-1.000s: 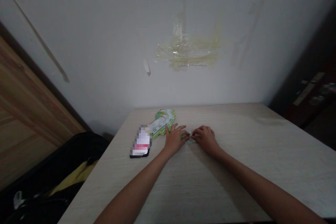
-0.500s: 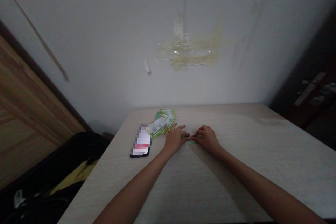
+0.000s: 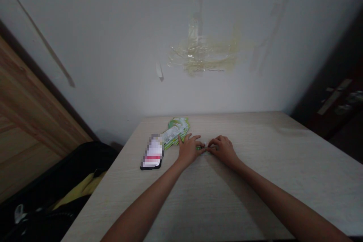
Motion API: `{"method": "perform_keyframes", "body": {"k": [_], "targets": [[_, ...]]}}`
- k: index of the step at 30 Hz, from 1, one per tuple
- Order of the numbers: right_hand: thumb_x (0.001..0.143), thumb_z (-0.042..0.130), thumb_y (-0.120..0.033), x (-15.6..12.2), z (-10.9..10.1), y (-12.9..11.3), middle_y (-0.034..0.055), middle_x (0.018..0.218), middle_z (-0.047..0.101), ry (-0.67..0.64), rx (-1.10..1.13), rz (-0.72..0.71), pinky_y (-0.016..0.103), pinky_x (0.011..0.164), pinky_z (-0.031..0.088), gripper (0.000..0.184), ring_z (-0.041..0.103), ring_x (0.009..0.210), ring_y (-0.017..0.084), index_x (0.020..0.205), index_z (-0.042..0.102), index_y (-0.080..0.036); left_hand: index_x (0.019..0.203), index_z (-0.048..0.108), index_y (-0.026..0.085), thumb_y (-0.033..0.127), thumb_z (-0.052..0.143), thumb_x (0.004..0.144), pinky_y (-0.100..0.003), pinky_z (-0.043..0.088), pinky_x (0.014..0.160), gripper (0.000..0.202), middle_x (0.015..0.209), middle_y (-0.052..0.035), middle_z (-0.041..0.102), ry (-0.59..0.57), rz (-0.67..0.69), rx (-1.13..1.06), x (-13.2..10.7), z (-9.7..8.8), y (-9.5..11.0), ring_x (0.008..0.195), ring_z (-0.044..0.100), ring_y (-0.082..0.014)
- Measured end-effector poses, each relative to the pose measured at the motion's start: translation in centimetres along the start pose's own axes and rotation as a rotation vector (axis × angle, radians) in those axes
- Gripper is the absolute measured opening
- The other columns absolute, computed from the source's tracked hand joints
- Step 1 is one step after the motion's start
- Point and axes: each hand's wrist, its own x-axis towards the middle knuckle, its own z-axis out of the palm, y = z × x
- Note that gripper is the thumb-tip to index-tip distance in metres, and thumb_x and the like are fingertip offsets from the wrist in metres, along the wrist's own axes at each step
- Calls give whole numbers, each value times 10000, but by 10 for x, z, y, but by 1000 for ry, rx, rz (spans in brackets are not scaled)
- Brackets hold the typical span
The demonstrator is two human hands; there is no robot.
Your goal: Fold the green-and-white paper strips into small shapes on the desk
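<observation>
Both hands meet over a small green-and-white slip of paper [image 3: 206,145] on the table, mostly covered by fingers. My left hand [image 3: 188,150] pinches its left part between thumb and index finger, while the other fingers spread towards a pile of green-and-white printed slips [image 3: 173,135]. From the right, my right hand [image 3: 224,149] presses thumb and fingertips together on the slip's other end. Left of the pile lies a phone [image 3: 152,153] with a dark edge, its screen blurred out.
The pale wooden table [image 3: 269,181] stands against a grey-white wall [image 3: 113,45] with clear tape [image 3: 201,55] stuck on it. Down at the left are a black bag [image 3: 90,155] with yellow cloth [image 3: 81,191] and a wooden panel [image 3: 25,113].
The part of the slip that showed below my fingertips is no longer visible there. My thumbs have shifted slightly; the pile and the phone stay in place.
</observation>
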Motion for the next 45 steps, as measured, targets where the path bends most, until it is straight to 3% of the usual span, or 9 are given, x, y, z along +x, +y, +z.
{"method": "perform_keyframes", "body": {"k": [15,21,35,45], "targets": [[766,696,-459,1,4,-1,53,950,604,15,24,2,365,915,371,237,529,1009,235,918,730,-281,996,713,397,553,636,810,-717,50,1082,255,1345,40,572,5,-18,16,-2,-3,3,1326,363,-345],[765,696,-424,2,0,0,49,950,614,-11,28,7,356,911,368,215,531,1003,226,918,733,-279,1015,718,400,480,672,806,-665,89,1111,229,1338,34,578,-17,4,35,1,-4,-1,1313,386,-321],[768,690,-442,7,-7,7,48,981,642,-101,71,14,349,906,374,211,533,1021,235,926,748,-314,1117,663,483,508,613,842,-696,6,1092,281,1435,45,485,-135,-2,102,2,-10,-9,1407,250,-349],[767,686,-430,7,-8,9,48,977,640,-113,101,16,346,906,377,215,540,1021,237,942,747,-320,1180,633,471,483,568,875,-712,0,1076,312,1528,27,356,-216,-41,114,2,-17,-11,1453,118,-360]]}}
